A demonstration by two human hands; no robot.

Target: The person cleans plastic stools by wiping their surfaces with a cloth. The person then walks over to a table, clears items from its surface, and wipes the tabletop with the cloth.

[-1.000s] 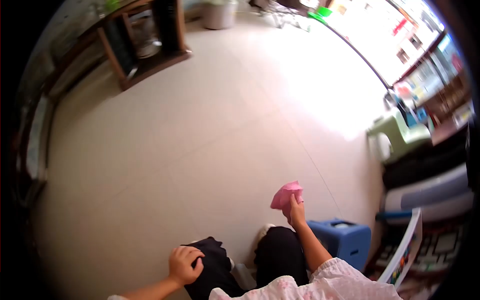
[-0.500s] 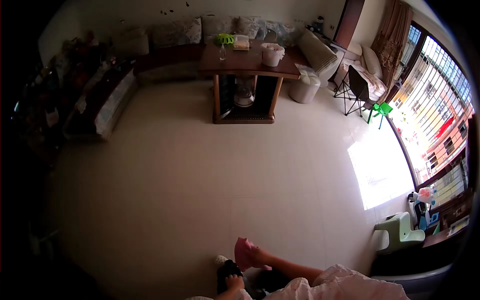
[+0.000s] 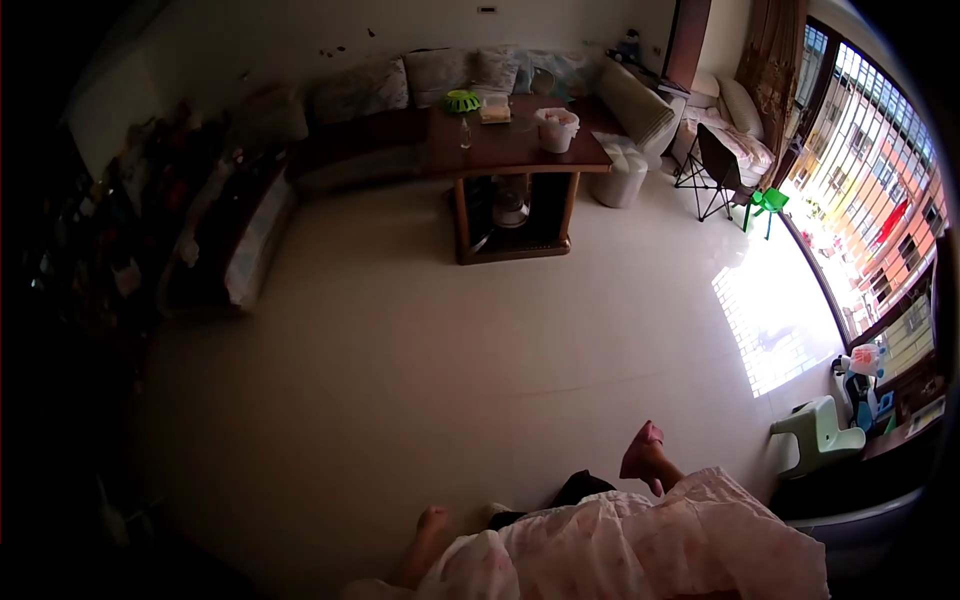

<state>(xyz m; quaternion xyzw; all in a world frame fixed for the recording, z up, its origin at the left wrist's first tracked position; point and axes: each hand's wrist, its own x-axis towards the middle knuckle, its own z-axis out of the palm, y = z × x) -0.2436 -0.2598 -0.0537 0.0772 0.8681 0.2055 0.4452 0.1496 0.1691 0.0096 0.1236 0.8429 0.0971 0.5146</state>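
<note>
My right hand is held out over the floor at the lower right, its fingers closed on a pink cloth. Only a small part of the cloth shows; the rest is hidden by the hand. My left hand is lower left of it, apart from the cloth. It looks curled, and I see nothing in it. Black trousers and the pale tip of a shoe show between the hands, partly covered by my light pink top.
A wooden table bears a white bucket, a green basket and a bottle. Sofas line the back and left. A pale green step stool stands at right, with a folding chair and small green chair beside the window.
My right hand has swung right and away from my legs with the pink cloth. My left hand has come off the black trouser leg, moving left. The view has shifted slightly.
</note>
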